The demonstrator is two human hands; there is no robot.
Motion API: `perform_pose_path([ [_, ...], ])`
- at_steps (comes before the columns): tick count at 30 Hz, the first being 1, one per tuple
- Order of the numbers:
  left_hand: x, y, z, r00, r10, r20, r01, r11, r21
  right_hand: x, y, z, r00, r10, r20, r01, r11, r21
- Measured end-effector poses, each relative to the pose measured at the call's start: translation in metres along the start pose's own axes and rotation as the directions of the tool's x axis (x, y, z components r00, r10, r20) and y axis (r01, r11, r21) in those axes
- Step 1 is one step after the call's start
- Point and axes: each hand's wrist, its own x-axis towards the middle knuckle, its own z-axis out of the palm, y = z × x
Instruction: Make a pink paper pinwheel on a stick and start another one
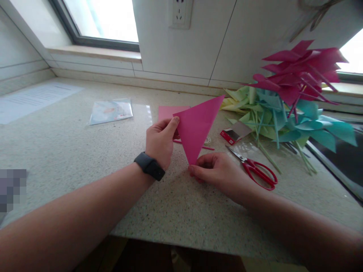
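I see a pink paper (197, 126) folded into a flat triangle, held just above the bench (70, 151) with its sharpest point down. The colour is a solid magenta, the edges crisp, the face smooth. My left hand (160, 141) pinches its upper left corner between thumb and fingers; a dark watch (149, 166) sits on that wrist. My right hand (218, 172) grips the bottom tip between thumb and forefinger. Behind the triangle a paler pink sheet (168, 111) lies flat. Red scissors (256, 170) rest just right of my right hand, blades shut. Farther right lies a heap of pink, teal and yellow pinwheels (289, 98).
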Motion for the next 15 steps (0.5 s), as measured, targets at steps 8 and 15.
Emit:
perform_pose_path([
  [8,0.0019,0.0012,0.0003,0.999,-0.029,-0.026,0.029,1.000,0.001,0.0003,0.0030,0.0014,1.000,0.003,-0.013,-0.002,0.999,0.054],
  [15,-0.0001,0.0025,0.0027,0.999,-0.042,-0.031,0.041,0.999,-0.025,-0.0013,0.0033,0.0018,1.000,0.001,-0.026,0.000,0.999,0.034],
])
